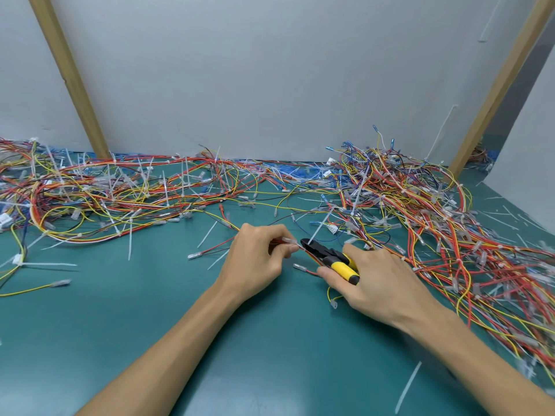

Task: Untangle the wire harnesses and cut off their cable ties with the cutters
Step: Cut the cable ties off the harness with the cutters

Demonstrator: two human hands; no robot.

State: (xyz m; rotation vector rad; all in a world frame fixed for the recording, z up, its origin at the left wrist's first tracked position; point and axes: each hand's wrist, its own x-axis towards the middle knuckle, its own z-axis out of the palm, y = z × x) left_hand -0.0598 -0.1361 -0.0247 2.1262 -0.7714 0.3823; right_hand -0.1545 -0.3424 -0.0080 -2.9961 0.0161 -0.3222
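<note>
Centrally, left hand [255, 253] pinches a wire harness [279, 241]; right hand [378, 280] grips the cutters [327, 253], apparently at its cable tie [321, 225].

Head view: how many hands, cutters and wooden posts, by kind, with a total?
Hands: 2 (left hand pinching a wire harness, right hand gripping the cutters)
Cutters: 1
Wooden posts: 2
Total: 5

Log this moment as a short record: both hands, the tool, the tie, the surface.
Left hand: pinches the wire harness beside the cutters
Right hand: grips the cutters' yellow handles
Cable tie: white, sticking up at the cutters' black head
Surface: green mat, strewn with loose ties
Piles: tangled harnesses left and right
</note>
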